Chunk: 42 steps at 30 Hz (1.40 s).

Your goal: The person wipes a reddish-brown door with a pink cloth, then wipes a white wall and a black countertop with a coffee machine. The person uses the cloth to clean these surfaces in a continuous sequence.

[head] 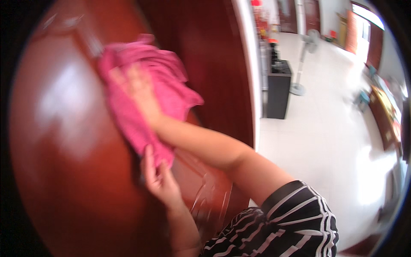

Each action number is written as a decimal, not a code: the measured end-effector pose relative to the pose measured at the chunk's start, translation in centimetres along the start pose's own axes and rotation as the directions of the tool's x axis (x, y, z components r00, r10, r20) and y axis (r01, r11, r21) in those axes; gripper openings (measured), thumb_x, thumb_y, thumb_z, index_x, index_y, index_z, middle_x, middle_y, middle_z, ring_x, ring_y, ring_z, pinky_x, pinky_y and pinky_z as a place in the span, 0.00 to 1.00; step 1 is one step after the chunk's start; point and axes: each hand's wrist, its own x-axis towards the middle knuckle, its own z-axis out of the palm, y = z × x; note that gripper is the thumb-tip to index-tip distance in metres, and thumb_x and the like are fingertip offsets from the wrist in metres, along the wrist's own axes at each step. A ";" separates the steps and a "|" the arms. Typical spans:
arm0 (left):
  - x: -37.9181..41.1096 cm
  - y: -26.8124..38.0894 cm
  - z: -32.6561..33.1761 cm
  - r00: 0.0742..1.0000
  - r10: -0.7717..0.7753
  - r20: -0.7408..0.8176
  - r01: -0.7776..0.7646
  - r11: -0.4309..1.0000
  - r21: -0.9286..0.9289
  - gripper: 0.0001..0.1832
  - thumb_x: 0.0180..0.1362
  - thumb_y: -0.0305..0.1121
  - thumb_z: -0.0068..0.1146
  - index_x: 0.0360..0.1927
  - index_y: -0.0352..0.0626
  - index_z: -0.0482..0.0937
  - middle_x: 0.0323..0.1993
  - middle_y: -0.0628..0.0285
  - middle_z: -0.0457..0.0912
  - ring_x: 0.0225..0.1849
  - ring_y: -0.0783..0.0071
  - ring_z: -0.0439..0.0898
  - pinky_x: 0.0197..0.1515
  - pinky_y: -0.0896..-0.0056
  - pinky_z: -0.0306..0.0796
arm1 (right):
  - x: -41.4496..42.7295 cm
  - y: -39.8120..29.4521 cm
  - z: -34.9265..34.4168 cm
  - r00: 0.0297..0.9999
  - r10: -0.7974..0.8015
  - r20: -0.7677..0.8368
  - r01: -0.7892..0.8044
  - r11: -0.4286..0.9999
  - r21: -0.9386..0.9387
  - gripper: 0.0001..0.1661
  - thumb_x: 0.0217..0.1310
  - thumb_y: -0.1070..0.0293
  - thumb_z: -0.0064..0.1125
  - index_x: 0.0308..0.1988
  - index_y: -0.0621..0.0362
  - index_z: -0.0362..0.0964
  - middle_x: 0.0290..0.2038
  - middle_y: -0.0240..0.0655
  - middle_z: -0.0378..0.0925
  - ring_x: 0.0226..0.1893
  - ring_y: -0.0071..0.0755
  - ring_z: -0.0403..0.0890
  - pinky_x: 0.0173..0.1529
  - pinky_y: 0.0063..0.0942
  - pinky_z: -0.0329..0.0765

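A pink cloth [173,93] lies bunched against a glossy reddish-brown wooden door [74,128] with moulded panels. My right hand [138,90] rests flat on top of the cloth, its fingers extended and blurred, pressing it to the door near its edge. Lower down, my left hand [160,180] pinches the cloth's bottom corner between thumb and fingers. Some of the door surface is hidden behind the cloth and my arms.
A white door frame [250,64] stands right of the door. Beyond it, a dark cabinet [278,96] and a standing fan [301,64] are on the pale tiled floor [308,144]. A wooden table [383,119] and a blue stool [363,99] are farther right.
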 end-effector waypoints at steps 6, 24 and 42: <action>-1.3 -1.1 2.4 0.981 -0.168 -0.092 0.157 0.981 -0.114 0.25 0.63 0.20 0.45 0.64 0.31 0.72 0.66 0.48 0.70 0.65 0.62 0.70 0.68 0.63 0.59 | -1.2 2.0 -2.2 0.993 -0.108 -0.056 0.113 0.988 0.107 0.32 0.62 0.60 0.47 0.64 0.57 0.63 0.68 0.59 0.56 0.70 0.61 0.59 0.74 0.54 0.50; -4.1 5.0 4.9 0.912 -0.288 0.292 0.309 0.950 -0.030 0.19 0.59 0.15 0.51 0.54 0.32 0.80 0.56 0.57 0.78 0.54 0.71 0.78 0.58 0.72 0.70 | -10.2 9.5 -13.5 0.909 0.148 0.388 -0.214 0.968 0.131 0.16 0.56 0.61 0.55 0.43 0.57 0.76 0.32 0.47 0.79 0.34 0.55 0.79 0.38 0.44 0.72; -4.5 6.0 8.0 0.892 -0.168 0.420 0.219 0.972 -0.078 0.21 0.63 0.15 0.50 0.60 0.34 0.77 0.59 0.57 0.74 0.59 0.71 0.75 0.62 0.73 0.67 | -9.1 11.3 -13.6 0.955 0.062 0.291 -0.134 0.963 0.235 0.20 0.57 0.67 0.58 0.50 0.59 0.76 0.40 0.45 0.81 0.36 0.51 0.82 0.40 0.41 0.77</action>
